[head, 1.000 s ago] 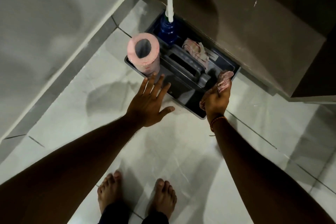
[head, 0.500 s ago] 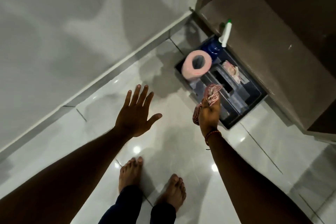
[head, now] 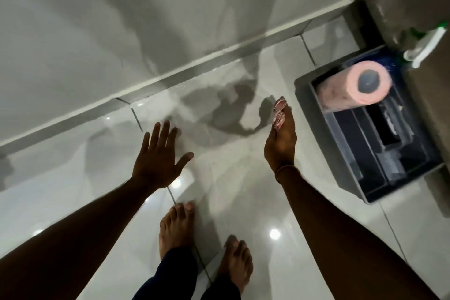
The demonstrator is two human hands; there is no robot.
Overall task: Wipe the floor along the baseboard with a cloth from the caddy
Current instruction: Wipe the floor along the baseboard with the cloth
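My right hand [head: 280,140] holds a pink patterned cloth [head: 279,111], which sticks out past the fingers above the glossy tiled floor [head: 233,192]. My left hand [head: 158,156] hovers open over the floor, fingers spread, holding nothing. The grey baseboard [head: 170,78] runs diagonally from lower left to upper right, beyond both hands. The dark caddy [head: 306,95] stands on the floor at the right, to the right of the cloth.
In the caddy stand a pink paper roll [head: 341,90] and a blue spray bottle with a white and green nozzle [head: 423,46]. A brown cabinet [head: 414,2] rises behind the caddy. My bare feet [head: 177,229] are on the tiles below the hands.
The view has swung left, so the caddy has shifted to the right edge. My right hand has carried the cloth away from the caddy toward the baseboard. My left hand stays open.
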